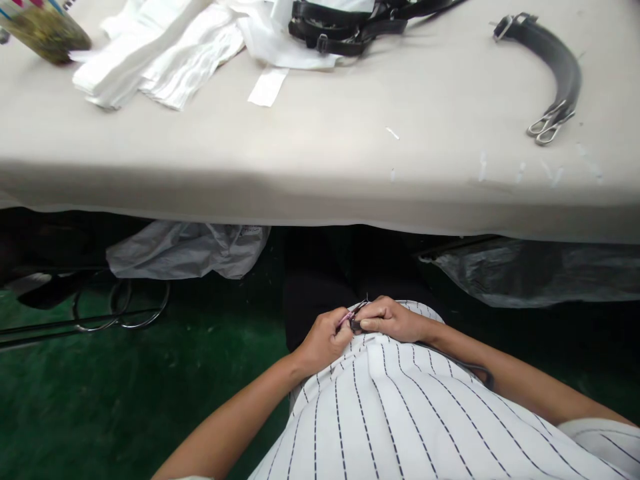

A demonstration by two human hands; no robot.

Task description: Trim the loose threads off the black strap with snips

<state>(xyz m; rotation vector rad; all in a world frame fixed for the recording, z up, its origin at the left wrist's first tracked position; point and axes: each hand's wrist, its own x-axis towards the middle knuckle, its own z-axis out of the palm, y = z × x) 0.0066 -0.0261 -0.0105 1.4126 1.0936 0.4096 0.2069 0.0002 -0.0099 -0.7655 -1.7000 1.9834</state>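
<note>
Both hands meet low in front of the striped shirt, in my lap. My left hand (327, 339) is closed around a small pink-handled tool (345, 319); a thin dark tip by the fingers may belong to it, but its kind is too small to make out. My right hand (395, 319) has its thumb and fingers pinched on the end of a black strap (355, 325). The strap passes beneath that hand, and its far part loops out beside the right forearm. The fingertips of the two hands nearly touch at the strap's end.
Ahead stands a cloth-covered table (320, 147). On it lie white strips (150, 53), a pile of black buckled straps (330, 30), a curved black strap (565, 67) with metal hooks, and a jar (50, 33). Plastic bags (190, 250) and metal rings (145, 313) sit below.
</note>
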